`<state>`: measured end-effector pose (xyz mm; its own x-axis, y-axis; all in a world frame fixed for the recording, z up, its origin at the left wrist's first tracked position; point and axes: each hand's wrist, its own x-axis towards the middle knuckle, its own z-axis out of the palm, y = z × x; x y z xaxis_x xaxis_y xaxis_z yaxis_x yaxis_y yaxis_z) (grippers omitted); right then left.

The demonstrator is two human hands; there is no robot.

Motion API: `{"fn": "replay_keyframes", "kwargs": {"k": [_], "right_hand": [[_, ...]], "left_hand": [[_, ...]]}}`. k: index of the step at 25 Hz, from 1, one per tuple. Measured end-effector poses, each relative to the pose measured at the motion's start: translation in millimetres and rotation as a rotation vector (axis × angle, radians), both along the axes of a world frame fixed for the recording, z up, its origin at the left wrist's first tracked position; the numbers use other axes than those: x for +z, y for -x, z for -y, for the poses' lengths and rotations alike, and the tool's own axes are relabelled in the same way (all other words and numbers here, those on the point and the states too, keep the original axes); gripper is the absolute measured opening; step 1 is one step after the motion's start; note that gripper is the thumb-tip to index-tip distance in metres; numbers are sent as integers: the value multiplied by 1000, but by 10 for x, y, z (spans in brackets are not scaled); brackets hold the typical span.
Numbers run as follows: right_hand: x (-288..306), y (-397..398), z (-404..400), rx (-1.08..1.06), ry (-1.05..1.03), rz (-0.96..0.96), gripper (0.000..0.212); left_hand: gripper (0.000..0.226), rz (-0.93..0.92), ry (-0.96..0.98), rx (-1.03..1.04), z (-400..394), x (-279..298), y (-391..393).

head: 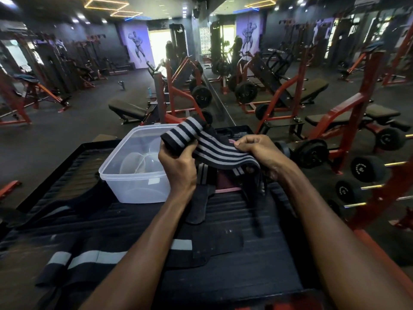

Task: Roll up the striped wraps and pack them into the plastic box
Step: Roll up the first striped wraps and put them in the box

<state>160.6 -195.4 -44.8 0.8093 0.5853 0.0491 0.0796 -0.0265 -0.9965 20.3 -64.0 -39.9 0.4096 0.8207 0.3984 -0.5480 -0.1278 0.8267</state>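
Note:
A black wrap with grey stripes [214,148] is held in the air above a dark platform. My left hand [177,166] grips its partly rolled end, which sticks up at the left. My right hand [259,151] pinches the loose strip further along, and the rest of the strip hangs down under that hand. A clear plastic box [134,180] stands open just left of my left hand, with clear curved plastic pieces inside it. Another black wrap with grey stripes [85,260] lies flat near the front left of the platform.
The black ribbed platform [223,276] also holds dark pads and straps under my hands. Red weight benches and a rack of dumbbells [366,168] stand to the right. A mirror wall rises behind the platform. Open gym floor lies to the left.

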Motion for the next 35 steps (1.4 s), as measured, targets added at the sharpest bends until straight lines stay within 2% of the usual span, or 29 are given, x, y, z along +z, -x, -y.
{"fn": "replay_keyframes", "kwargs": {"k": [2,5,6,8,9,10,13,17,18,20,23,25,28,30,33,35], "right_hand": [[9,45,-39,-95,18,95,19],[-19,31,-34,-137,71,198,17],[-14,23,-13,-118,80,226,13],[7,15,21,-70,63,271,9],[21,23,31,-42,35,280,12],[30,37,37,-16,16,284,17],[47,98,13,70,-5,301,24],[37,187,-66,153,-69,320,2],[34,193,-77,147,-88,307,6],[46,198,-90,104,-106,290,12],[45,143,-65,58,-83,233,17],[-5,62,-44,20,41,258,16],[-57,-26,3,-38,270,381,9],[-50,-12,-7,-98,188,327,9],[7,116,-82,-182,-138,77,15],[-26,115,-137,-254,-143,155,13]], "left_hand": [[22,54,-76,-135,53,-12,33],[21,104,-131,-533,97,-81,6],[27,71,-114,-659,96,-102,-14],[60,-63,-50,-825,88,-100,-29],[75,-149,-46,-887,80,-89,-34],[79,-233,-46,-930,71,-78,-36],[63,-507,-51,-837,59,-53,-67],[41,-812,-213,-668,133,-104,-83],[42,-857,-239,-660,140,-130,-90],[41,-849,-197,-668,109,-168,-119],[23,-791,-141,-571,40,-163,-158],[14,-770,-65,-512,-9,-143,-159],[20,-686,167,-515,-99,-107,-163],[21,-618,288,-558,-132,-73,-167],[32,-537,394,-743,-72,-81,-161],[34,-630,353,-865,-10,-123,-154]]}}
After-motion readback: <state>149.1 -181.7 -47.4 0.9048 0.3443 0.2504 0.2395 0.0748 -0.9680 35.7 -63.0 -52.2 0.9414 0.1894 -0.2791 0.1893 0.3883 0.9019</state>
